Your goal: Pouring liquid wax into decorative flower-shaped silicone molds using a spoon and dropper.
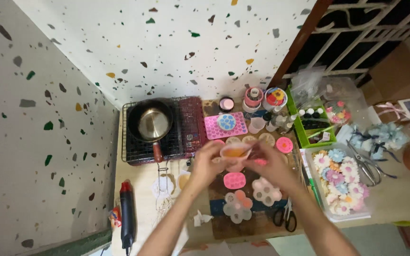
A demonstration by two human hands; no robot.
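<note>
I see a low wooden table [143,189] against a speckled terrazzo wall [167,42], and at its left rear a wire rack [186,128] carrying one steel pan [152,122] with a reddish handle; the pan looks bare inside. At the right, a clear tray [340,182] is packed with flower-shaped pieces in white, blue and pink, too many for me to count surely, and behind it a green bin [304,137] holds several small dark-capped bottles. Both my hands meet above the table's middle: my left hand [207,163] and right hand [271,163] each curl their fingers around a small translucent cup [236,151] holding orange liquid, pinching it between them. Directly below sit two flower-shaped silicone moulds [238,205] and a pink round mould [234,180]. A pink mat [225,125] lies behind. A black heat gun [127,215] rests at the left edge, and black scissors [285,217] lie by the front edge.
</note>
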